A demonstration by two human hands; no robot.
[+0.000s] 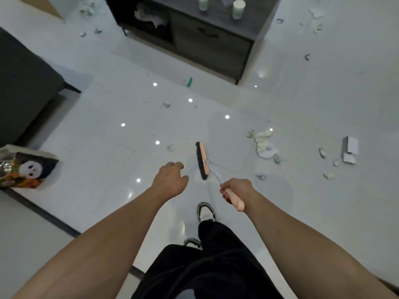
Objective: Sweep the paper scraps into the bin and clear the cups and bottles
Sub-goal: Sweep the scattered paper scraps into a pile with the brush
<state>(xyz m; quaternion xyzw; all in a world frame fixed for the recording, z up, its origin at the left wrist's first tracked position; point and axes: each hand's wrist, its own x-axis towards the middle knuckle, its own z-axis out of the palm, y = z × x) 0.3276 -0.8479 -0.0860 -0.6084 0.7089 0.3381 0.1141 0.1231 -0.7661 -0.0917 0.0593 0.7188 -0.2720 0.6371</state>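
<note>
My right hand (236,189) grips the peach handle of a broom, whose black-bristled head (202,160) rests on the white floor just ahead of me. My left hand (170,179) hovers beside the broom head with fingers loosely curled, holding nothing. Paper scraps lie scattered over the floor: a crumpled white pile (264,145) to the right, small bits (170,147) near the broom, more at the far right (316,22) and far left (87,8). Two white cups (238,8) (203,3) stand on the dark cabinet (216,46). No bin is in view.
A dark sofa (23,87) fills the left side. A printed bag with a panda picture (26,167) sits on the floor at the left. A white box (350,149) lies at the right. A green-capped item (189,82) lies before the cabinet. My shoe (206,211) is below the broom.
</note>
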